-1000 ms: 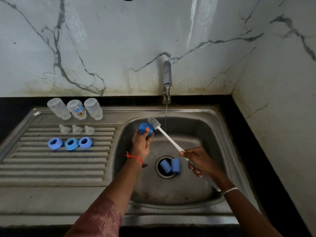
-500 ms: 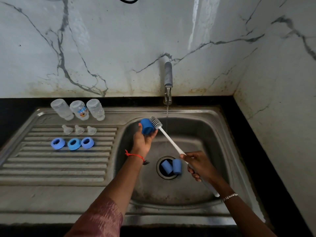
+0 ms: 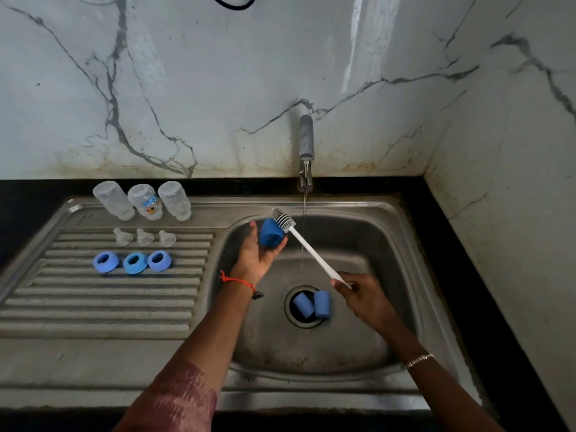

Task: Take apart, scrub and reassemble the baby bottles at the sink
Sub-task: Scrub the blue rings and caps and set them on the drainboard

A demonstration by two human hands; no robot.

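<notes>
Steel sink basin (image 3: 358,241), just left of the stream from the tap (image 3: 306,141): I see the left hand (image 3: 255,260) gripping a tilted, solid-blue cap (image 3: 270,233), with the grey bristles of the brush (image 3: 308,247) against its upper edge. The right hand (image 3: 364,297) clasps the white handle. Two more caps (image 3: 311,304) lie on the drain below the tap.

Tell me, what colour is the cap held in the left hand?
Blue. The cap in the left hand shows clearly in the head view.
</notes>
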